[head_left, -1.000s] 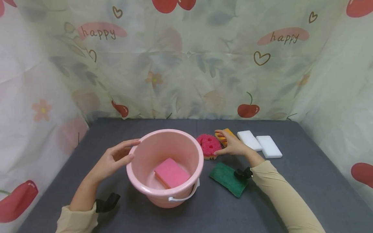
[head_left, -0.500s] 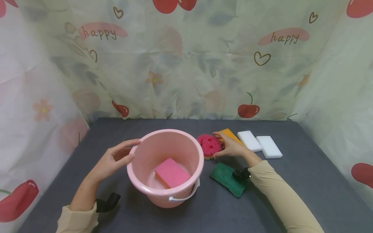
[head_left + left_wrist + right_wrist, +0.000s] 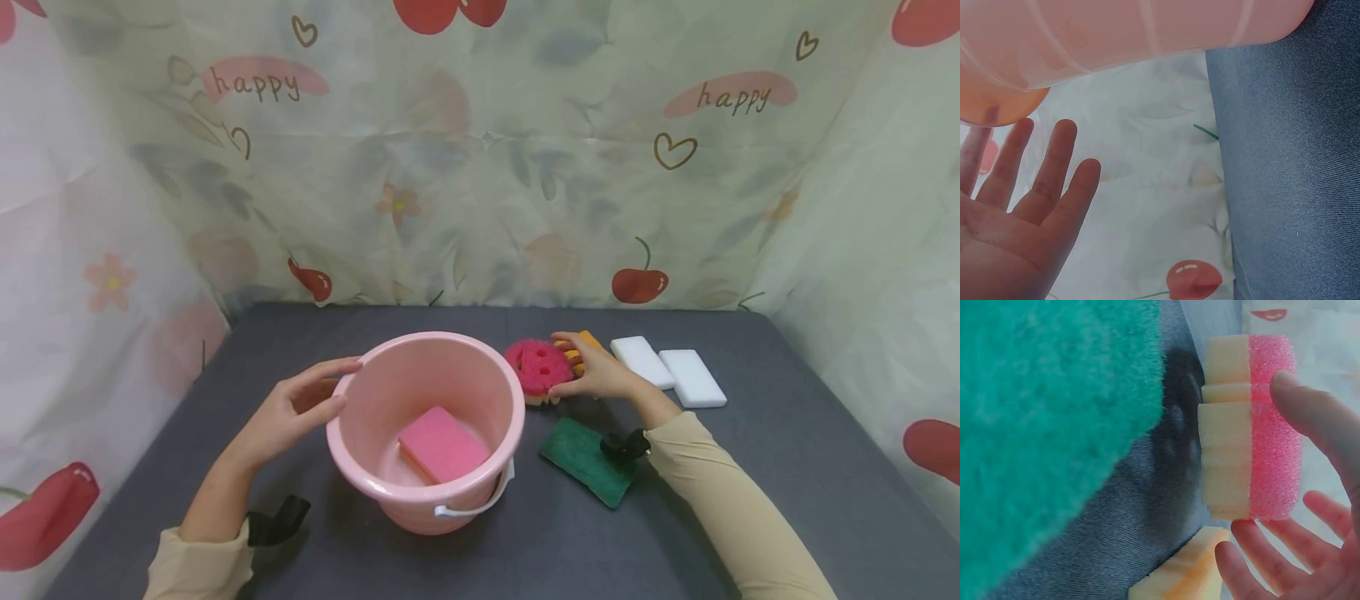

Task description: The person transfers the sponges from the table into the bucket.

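My right hand (image 3: pixel 600 377) grips a round sponge (image 3: pixel 537 362), pink on top with a cream foam underside and holes in it. In the right wrist view the thumb presses one edge of this sponge (image 3: pixel 1275 444) and fingertips meet the opposite edge; a dark shadow shows below it, off the cloth. At the left, my left hand (image 3: pixel 288 412) touches the rim of a pink bucket (image 3: pixel 468 375) with thumb and fingertips spread. Fairly straight fingers (image 3: pixel 1047 175) show against the bucket in the left wrist view. A rectangular pink sponge (image 3: pixel 444 444) lies inside the bucket.
An orange sponge (image 3: pixel 591 340) lies behind my right hand, partly hidden. Two white sponge blocks (image 3: pixel 642 362) lie further right. A green scouring pad (image 3: pixel 581 458) lies below the right wrist. The bucket's white handle (image 3: pixel 480 506) hangs at its front right. Patterned curtains surround the grey-covered table.
My right hand has closed on the round pink sponge and raised it slightly, tilting its face a little. The left hand and the bucket have stayed put.
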Demonstrator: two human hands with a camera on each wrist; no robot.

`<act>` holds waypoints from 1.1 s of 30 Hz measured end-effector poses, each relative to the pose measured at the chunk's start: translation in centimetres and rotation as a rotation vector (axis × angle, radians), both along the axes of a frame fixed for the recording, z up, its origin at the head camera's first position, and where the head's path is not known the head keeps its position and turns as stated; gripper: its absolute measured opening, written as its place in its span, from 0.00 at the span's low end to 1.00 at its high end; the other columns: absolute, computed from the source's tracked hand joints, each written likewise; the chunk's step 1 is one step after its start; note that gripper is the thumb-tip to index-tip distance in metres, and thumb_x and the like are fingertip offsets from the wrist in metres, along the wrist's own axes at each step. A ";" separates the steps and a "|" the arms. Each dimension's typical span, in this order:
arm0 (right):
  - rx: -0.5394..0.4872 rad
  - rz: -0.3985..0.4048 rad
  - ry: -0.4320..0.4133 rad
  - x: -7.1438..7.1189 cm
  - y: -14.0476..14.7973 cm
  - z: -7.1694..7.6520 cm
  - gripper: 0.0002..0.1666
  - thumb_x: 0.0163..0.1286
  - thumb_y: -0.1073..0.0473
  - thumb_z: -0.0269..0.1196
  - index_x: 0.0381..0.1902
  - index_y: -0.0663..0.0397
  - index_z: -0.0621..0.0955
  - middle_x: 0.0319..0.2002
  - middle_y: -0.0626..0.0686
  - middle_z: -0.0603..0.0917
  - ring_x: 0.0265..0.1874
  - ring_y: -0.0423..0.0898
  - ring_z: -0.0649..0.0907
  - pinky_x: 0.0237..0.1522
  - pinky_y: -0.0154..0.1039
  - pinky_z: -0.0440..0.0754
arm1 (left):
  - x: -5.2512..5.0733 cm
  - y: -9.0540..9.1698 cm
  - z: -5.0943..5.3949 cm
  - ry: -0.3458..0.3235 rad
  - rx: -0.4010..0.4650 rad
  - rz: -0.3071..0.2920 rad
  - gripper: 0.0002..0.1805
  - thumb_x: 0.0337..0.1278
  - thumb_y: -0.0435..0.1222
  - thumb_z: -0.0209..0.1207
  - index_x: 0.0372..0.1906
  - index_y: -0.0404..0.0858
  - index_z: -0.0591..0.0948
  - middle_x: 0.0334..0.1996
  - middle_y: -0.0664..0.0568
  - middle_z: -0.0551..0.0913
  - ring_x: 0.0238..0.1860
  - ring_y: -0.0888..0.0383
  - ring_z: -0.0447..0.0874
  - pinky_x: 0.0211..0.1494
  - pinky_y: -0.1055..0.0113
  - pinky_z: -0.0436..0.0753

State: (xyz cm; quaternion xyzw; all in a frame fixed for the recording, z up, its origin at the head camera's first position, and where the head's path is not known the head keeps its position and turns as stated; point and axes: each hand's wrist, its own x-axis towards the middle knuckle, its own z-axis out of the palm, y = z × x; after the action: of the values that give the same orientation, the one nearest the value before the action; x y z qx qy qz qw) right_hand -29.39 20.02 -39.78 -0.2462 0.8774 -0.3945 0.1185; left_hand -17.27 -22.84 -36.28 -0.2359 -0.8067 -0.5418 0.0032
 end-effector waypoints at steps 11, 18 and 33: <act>-0.022 -0.029 0.009 0.1 0.4 0.8 0.50 0.54 0.55 0.70 0.68 0.59 0.56 0.62 0.66 0.66 0.59 0.64 0.72 0.55 0.53 0.76 | 0.0 0.1 0.1 0.003 0.042 -0.035 0.25 0.60 0.28 0.54 0.63 0.33 0.68 0.57 0.70 0.74 0.50 0.69 0.79 0.46 0.72 0.80; -0.014 -0.054 0.036 0.5 0.5 1.8 0.50 0.54 0.54 0.70 0.69 0.58 0.56 0.63 0.65 0.66 0.59 0.63 0.72 0.56 0.54 0.76 | 0.0 0.1 0.1 0.003 0.032 -0.030 0.25 0.60 0.28 0.54 0.63 0.34 0.69 0.57 0.71 0.73 0.50 0.70 0.79 0.46 0.71 0.81; -0.024 -0.076 0.141 1.2 0.7 4.5 0.48 0.55 0.53 0.70 0.68 0.54 0.58 0.63 0.63 0.68 0.57 0.61 0.75 0.55 0.54 0.76 | -0.1 0.0 0.0 0.013 0.036 -0.033 0.25 0.60 0.28 0.54 0.63 0.34 0.69 0.57 0.71 0.74 0.49 0.69 0.80 0.46 0.71 0.81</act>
State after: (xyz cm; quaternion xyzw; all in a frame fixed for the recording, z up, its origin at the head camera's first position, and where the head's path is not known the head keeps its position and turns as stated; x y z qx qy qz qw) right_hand -28.21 20.69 -35.25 -0.2413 0.8874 -0.3910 0.0383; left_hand -17.32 -22.84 -36.32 -0.2524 -0.7927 -0.5549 0.0037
